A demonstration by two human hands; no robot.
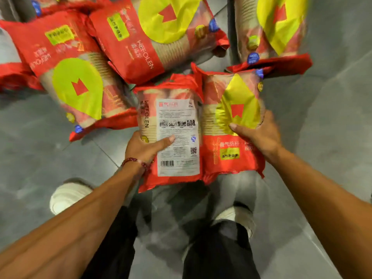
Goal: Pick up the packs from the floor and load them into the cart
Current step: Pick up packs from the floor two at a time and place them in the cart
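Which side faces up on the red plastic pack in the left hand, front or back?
Back side up. The red plastic pack in the left hand shows its white printed label and barcode.

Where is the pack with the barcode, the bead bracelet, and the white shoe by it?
Barcode pack [177, 137]: head view, on its white back label.
Bead bracelet [136, 161]: head view, on the beads across the left wrist.
White shoe [68, 196]: head view, on its toe.
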